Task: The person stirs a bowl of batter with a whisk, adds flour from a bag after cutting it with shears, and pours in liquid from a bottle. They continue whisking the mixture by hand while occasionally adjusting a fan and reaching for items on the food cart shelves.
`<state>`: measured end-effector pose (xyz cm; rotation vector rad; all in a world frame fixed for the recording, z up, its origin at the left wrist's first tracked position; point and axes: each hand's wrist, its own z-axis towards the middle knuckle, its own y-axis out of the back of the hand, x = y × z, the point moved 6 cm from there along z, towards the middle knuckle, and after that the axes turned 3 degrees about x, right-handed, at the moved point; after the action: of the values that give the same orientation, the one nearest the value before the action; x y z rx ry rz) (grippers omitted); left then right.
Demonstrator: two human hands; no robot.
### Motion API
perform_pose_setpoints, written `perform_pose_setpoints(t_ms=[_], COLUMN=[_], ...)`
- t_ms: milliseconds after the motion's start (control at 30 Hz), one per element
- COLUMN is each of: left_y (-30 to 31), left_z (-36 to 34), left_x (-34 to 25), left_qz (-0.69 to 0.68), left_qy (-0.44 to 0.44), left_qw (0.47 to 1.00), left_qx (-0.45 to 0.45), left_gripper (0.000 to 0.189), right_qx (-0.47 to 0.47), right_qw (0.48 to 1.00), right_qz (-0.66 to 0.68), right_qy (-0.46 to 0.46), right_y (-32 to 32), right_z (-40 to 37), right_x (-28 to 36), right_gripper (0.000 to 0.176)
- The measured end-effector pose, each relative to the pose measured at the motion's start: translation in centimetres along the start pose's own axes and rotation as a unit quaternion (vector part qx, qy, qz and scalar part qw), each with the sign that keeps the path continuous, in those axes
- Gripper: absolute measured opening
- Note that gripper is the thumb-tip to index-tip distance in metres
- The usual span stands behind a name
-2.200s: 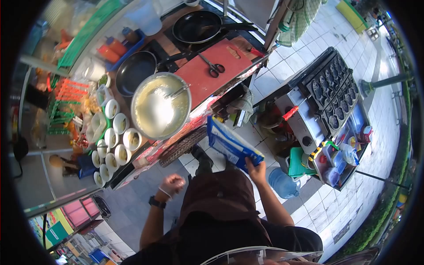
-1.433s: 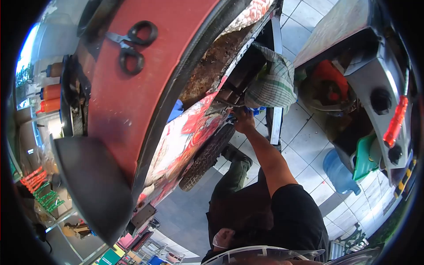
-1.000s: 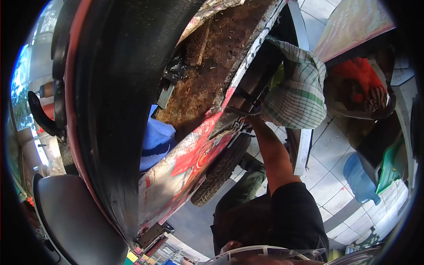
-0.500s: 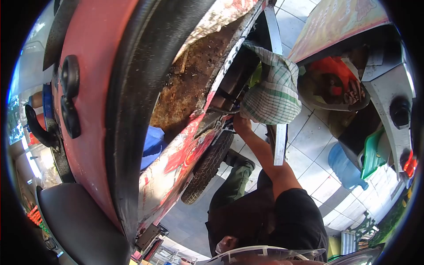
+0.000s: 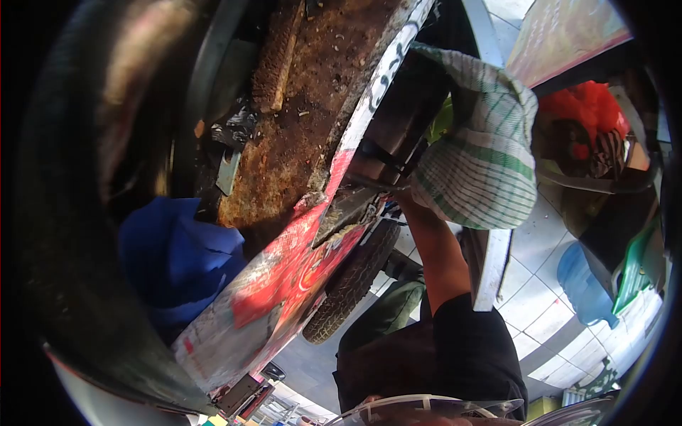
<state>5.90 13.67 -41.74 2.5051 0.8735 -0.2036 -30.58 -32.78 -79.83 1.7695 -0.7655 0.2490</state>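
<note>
My right hand [image 5: 406, 199] reaches up beside the metal parts under the edge of a red and white painted cart side [image 5: 284, 277]. Its fingers are mostly hidden by a dark bar [image 5: 373, 182] and a green and white checked cloth [image 5: 483, 167], so what they hold, if anything, does not show. The cloth hangs in a bunched shape just right of the hand, in front of a pale metal bar [image 5: 492, 270]. My left hand is out of view.
Left of the cart side lie a rusty, dirty plate [image 5: 312, 92] and a blue cloth-like item [image 5: 188, 263]. Below is a tyre [image 5: 352, 287]. At right are a red plastic bag [image 5: 586, 106], a blue water jug [image 5: 586, 284] and a green board [image 5: 634, 270] above the tiled floor.
The view has moved closer over the rusty plate, showing more of the blue item. The red panel and dark seat at left have mostly gone from view. My right hand stays by the metal parts.
</note>
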Motion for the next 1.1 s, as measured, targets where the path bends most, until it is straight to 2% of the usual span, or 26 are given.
perform_pose_setpoints(t_ms=[133, 233, 300, 333, 433, 467, 500, 533, 567, 600, 633, 667, 700, 733, 767, 800, 833, 867, 933, 967, 1033, 1100], left_y=[1.7, 3.2, 6.2, 4.4, 1.3, 0.3, -1.2, -1.6, -1.4, -0.6, 0.8, 0.8, 0.6, 1.2, 1.4, 2.1, 2.5, 2.0, 2.0, 2.3, 3.6, 5.6], left_z=[1.2, -0.7, -0.6, -2.7, -6.3, -7.7, -8.9, -9.7, -9.7, -10.1, -11.4, -11.7, -12.1, -12.1, -12.3, -12.8, -13.4, -13.0, -12.9, -12.8, -13.4, -14.7], left_x=[0.5, 1.2, -8.0, -4.3, -4.0, -4.6, -5.3, -7.1, -9.3, -13.2, -16.2, -17.2, -17.3, -18.6, -19.6, -21.8, -23.7, -23.8, -26.1, -27.6, -31.4, -34.8], left_qz=[0.026, 0.048, 0.053, 0.052, 0.035, 0.028, 0.019, -0.063, -0.145, -0.133, -0.117, -0.197, -0.274, -0.155, -0.169, -0.163, -0.158, -0.179, -0.184, -0.175, -0.148, -0.205], left_qy=[0.013, 0.028, 0.035, 0.032, 0.016, 0.008, -0.004, -0.040, -0.076, -0.036, 0.006, 0.012, 0.021, -0.027, -0.044, -0.050, -0.056, -0.075, -0.108, -0.128, -0.209, -0.229], left_qw=[0.999, 0.998, 0.998, 0.998, 0.999, 0.999, 0.999, 0.997, 0.987, 0.990, 0.991, 0.978, 0.959, 0.987, 0.984, 0.985, 0.985, 0.980, 0.976, 0.976, 0.967, 0.951], left_qx=[-0.019, -0.021, -0.014, -0.007, 0.024, 0.034, 0.042, 0.022, 0.001, 0.032, 0.063, 0.063, 0.063, 0.039, 0.033, 0.035, 0.036, 0.041, 0.031, 0.029, 0.010, 0.029], left_gripper=[0.010, 0.010, 0.010, 0.010, 0.009, 0.009, 0.009, 0.012, 0.016, 0.020, 0.025, 0.024, 0.023, 0.024, 0.024, 0.025, 0.026, 0.027, 0.027, 0.028, 0.028, 0.026], right_qx=[-0.014, -0.017, -0.017, -0.021, -0.033, -0.007, -0.124, -0.092, -0.102, 0.016, 0.177, 0.292, 0.327, 0.196, 0.061, -0.068, -0.148, -0.173, -0.241, -0.210, -0.099, -0.076], right_qw=[0.999, 0.999, 0.999, 0.999, 0.999, 0.999, 0.987, 0.970, 0.959, 0.978, 0.977, 0.956, 0.943, 0.971, 0.973, 0.965, 0.952, 0.943, 0.927, 0.940, 0.990, 0.995], right_qz=[0.028, 0.045, 0.043, 0.036, -0.006, 0.052, -0.048, -0.198, -0.208, -0.147, -0.079, 0.002, 0.030, 0.102, 0.177, 0.218, 0.254, 0.267, 0.278, 0.258, 0.093, 0.053], right_qy=[0.011, 0.009, 0.006, 0.005, 0.001, 0.008, 0.087, 0.109, 0.161, 0.145, 0.084, -0.016, -0.046, -0.094, -0.133, -0.127, -0.091, -0.098, -0.074, -0.078, -0.026, 0.026], right_y=[-3.7, -3.3, -2.9, -2.1, 4.0, 9.5, 9.4, 13.0, 10.7, 13.6, 17.5, 22.2, 24.7, 31.1, 37.4, 42.7, 47.7, 50.4, 51.3, 52.0, 49.3, 53.0], right_z=[-1.5, 5.9, 2.9, 0.4, -3.2, -7.4, -10.7, -15.4, -20.9, -25.2, -28.5, -30.2, -30.6, -29.7, -29.6, -28.6, -27.0, -25.2, -20.0, -18.0, -12.7, -13.7], right_x=[-1.1, 3.4, 3.4, 3.6, 3.6, 5.1, 4.6, 6.1, 4.6, 4.8, 5.2, 5.5, 4.6, 4.4, 4.7, 5.2, 6.6, 7.1, 7.0, 8.0, 6.8, 10.1], right_gripper=[0.056, 0.056, 0.056, 0.056, 0.056, 0.056, 0.055, 0.054, 0.053, 0.047, 0.043, 0.040, 0.029, 0.026, 0.023, 0.023, 0.030, 0.042, 0.050, 0.054, 0.049, 0.038])
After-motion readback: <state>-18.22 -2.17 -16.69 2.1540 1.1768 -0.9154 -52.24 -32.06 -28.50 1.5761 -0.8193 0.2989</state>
